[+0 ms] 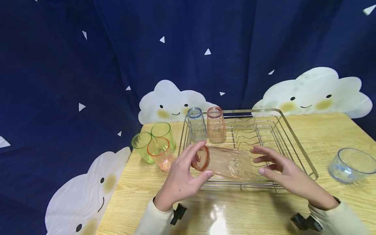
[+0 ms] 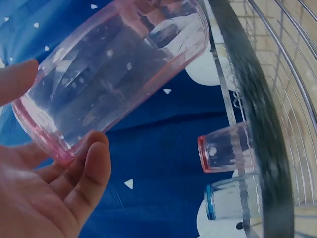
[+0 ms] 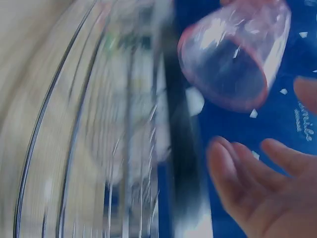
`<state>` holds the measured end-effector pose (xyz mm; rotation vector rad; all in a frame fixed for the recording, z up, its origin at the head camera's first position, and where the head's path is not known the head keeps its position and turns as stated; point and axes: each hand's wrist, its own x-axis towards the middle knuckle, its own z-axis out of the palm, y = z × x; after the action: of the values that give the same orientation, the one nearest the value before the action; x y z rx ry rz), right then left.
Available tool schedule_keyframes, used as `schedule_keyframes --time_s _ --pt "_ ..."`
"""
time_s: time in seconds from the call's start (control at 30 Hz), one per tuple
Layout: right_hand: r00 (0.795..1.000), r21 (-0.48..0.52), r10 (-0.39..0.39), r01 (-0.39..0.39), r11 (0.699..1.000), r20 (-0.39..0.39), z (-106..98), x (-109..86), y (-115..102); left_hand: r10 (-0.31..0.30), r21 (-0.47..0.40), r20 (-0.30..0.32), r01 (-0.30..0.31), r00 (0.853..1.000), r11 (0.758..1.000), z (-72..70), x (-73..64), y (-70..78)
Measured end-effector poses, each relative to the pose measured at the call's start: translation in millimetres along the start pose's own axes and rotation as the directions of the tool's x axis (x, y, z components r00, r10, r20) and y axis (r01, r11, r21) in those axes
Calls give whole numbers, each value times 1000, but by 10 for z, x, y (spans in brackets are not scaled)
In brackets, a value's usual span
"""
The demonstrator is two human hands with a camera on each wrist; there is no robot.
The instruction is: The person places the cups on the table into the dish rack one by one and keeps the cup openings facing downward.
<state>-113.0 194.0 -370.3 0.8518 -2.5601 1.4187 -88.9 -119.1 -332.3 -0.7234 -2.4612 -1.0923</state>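
A pinkish-orange clear tumbler [image 1: 230, 163] lies sideways in the air above the near part of a wire dish rack [image 1: 296, 143]. My left hand [image 1: 183, 179] grips it round the thick base, thumb on one side and fingers on the other, as the left wrist view also shows on the tumbler [image 2: 109, 74]. Its mouth points right, toward my right hand [image 1: 282, 169]. That hand is apart from the glass, fingers spread and loosely bent, holding nothing. In the right wrist view, a gap separates the fingers [image 3: 223, 163] from the tumbler's rim [image 3: 267, 91].
At the rack's back left stand a blue-tinted tumbler [image 1: 197, 127] and a pink-tinted tumbler [image 1: 216, 127], seemingly upside down. Left of the rack are two green cups [image 1: 142, 148] and an orange cup [image 1: 163, 158]. A low clear bluish glass bowl [image 1: 349, 169] sits at the right.
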Motion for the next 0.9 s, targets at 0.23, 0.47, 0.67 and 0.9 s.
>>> schedule_keyframes --time_s 0.23,0.47,0.67,0.9 --pt "910 -312 -75 -62 948 -407 -112 -182 337 -40 59 -38 42 998 997 -60 6 -107" --pt "894 -336 1 -170 926 -448 -119 -297 502 -45 180 1 44 999 983 -149 72 -225" --pt "885 -368 30 -224 903 -465 -132 -339 590 -63 232 23 56 998 971 -202 124 -305" --pt "892 -369 111 -292 883 -439 -176 -376 695 -67 247 42 55 997 967 -236 206 -380"
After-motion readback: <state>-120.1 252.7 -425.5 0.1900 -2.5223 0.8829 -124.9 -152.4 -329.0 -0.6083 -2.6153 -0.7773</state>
